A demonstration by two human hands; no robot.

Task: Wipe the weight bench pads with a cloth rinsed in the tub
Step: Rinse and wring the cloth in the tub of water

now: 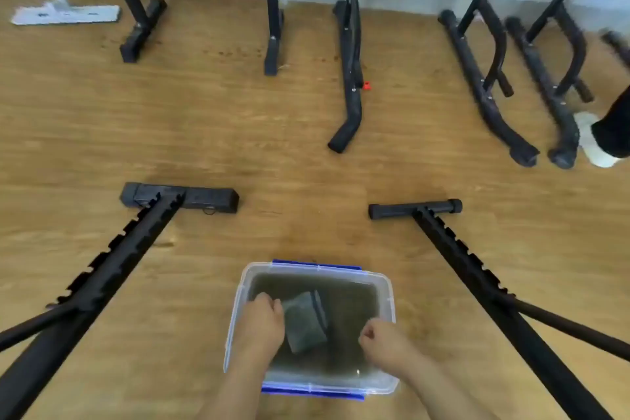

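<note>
Both hands over the tub (235, 314): left hand (264, 320) grips the cloth (305, 322), right hand (381, 337) clenched empty beside it.

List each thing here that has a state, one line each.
tub: lidless, holding murky water
cloth: folded, in the water
left hand: grips the cloth's edge
right hand: fingers curled, hold unclear
mop: head flat on floor

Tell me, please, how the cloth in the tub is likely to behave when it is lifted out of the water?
The cloth lies folded in murky water inside the tub, so it will probably come up limp and draping, not stiff. Being soaked, it should feel heavy for its size and drip. The left hand grips its edge, so it may swing from there.
</note>
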